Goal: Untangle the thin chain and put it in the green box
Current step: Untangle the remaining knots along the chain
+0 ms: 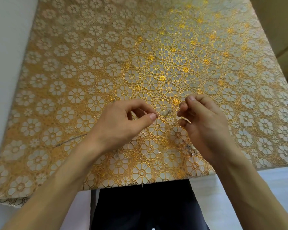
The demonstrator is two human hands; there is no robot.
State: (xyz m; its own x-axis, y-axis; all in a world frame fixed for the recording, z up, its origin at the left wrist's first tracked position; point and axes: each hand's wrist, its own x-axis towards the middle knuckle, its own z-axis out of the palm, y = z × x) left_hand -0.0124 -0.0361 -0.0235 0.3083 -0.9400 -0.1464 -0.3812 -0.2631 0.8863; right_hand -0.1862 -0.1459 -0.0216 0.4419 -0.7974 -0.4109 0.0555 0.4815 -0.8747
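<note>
A thin silvery chain point(166, 112) stretches between my two hands just above the table, with a small knot near its middle. My left hand point(123, 123) pinches one end between thumb and forefinger. My right hand point(204, 123) pinches the other end with curled fingers. More of the chain point(190, 149) hangs in a small clump below my right wrist. No green box is in view.
The table point(106, 55) carries a gold and white flower-patterned cloth. Its near edge runs just in front of my dark trousers point(145, 206). A white wall is on the left, and pale floor shows at the lower right.
</note>
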